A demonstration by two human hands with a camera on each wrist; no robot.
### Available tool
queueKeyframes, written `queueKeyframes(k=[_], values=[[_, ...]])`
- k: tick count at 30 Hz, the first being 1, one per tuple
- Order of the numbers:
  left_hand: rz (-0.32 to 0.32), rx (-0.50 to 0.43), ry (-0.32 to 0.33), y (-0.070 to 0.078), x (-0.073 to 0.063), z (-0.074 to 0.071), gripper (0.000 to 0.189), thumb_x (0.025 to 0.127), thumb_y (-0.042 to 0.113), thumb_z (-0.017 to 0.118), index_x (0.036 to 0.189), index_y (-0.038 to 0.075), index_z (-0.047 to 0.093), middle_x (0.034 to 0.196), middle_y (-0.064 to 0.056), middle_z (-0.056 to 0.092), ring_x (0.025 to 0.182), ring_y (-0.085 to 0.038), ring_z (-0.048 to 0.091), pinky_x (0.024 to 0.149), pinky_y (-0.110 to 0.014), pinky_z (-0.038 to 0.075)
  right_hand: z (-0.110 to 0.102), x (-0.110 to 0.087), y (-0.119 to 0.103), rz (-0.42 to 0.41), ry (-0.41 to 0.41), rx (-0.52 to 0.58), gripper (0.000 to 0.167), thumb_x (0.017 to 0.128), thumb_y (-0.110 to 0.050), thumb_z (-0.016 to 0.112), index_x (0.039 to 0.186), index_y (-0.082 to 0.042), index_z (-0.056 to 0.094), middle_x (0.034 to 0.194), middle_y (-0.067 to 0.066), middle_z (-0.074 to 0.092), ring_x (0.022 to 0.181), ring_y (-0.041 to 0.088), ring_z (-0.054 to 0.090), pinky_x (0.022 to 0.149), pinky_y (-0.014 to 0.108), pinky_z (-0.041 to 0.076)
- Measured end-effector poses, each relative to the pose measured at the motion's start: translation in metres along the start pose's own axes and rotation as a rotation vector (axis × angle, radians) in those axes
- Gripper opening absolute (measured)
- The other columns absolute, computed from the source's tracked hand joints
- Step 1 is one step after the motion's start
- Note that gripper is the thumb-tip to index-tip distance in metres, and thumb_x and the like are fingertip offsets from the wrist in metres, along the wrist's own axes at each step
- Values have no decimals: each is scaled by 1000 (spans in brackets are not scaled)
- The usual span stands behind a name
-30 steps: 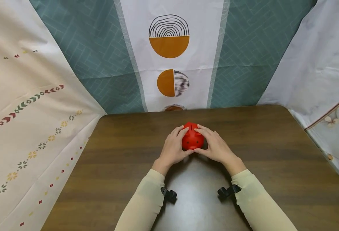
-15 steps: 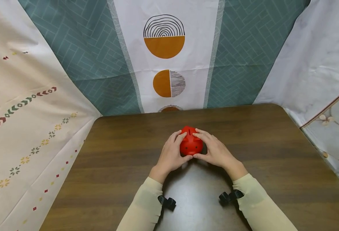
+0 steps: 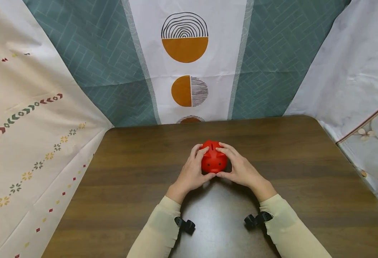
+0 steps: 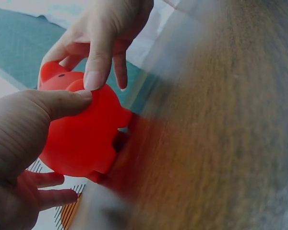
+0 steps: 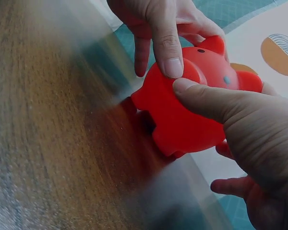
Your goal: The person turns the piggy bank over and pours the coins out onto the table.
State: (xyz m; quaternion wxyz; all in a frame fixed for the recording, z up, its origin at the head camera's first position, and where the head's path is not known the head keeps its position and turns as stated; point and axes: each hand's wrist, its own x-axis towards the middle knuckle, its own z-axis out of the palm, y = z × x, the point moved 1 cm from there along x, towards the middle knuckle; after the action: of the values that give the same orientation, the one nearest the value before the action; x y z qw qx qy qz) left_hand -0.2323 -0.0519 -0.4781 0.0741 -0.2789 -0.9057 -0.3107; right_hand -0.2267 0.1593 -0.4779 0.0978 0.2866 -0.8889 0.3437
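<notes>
**Red piggy bank cupped in both hands at mid-table**

Red piggy bank [image 3: 213, 160] sits on the dark wooden table [image 3: 305, 172], about centre, snout toward the person, coin slot on top. Left hand [image 3: 192, 172] wraps its left flank, right hand [image 3: 240, 169] its right flank. Fingers of both curl over the back beside the slot; both thumbs meet low on the front under the snout.

Grip: both hands closed round the body, moderately curled, not squeezing hard as far as the views show. In the wrist views the thumb tips press the snout side and the feet appear just clear of, or barely touching, the tabletop; cannot tell which.

Handling judgement: moulded plastic or vinyl, smooth and slightly glossy, so likely light and a bit slippery. Rounded body offers no handle; the shell looks hollow and probably gives a little under pressure. Best hold is as here, palms on opposite flanks. Ears and feet are small nubs, poor purchase. Contents unknown, so weight could be more than it looks.

Behind the piggy bank: patterned cloth backdrop [image 3: 189, 71] hanging beyond the table's far edge.
</notes>
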Motion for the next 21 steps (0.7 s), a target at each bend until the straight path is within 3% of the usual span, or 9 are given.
queueKeyframes(k=[12, 21], values=[[-11, -18, -24, -1, -2, -3, 96, 70, 24, 86, 146, 22, 29, 151, -9, 24, 124, -30, 47, 94, -46, 49, 3, 0, 1, 3, -5, -1, 89, 69, -21, 88, 142, -22, 39, 155, 0, 26, 126, 25, 48, 96, 46, 47], [11, 21, -1, 0, 0, -5, 97, 69, 18, 87, 146, 21, 29, 153, -9, 25, 125, -30, 48, 95, -46, 48, 0, 0, -1, 25, 3, 22, 88, 69, -21, 88, 143, -23, 41, 155, 0, 28, 129, 27, 45, 95, 49, 47]])
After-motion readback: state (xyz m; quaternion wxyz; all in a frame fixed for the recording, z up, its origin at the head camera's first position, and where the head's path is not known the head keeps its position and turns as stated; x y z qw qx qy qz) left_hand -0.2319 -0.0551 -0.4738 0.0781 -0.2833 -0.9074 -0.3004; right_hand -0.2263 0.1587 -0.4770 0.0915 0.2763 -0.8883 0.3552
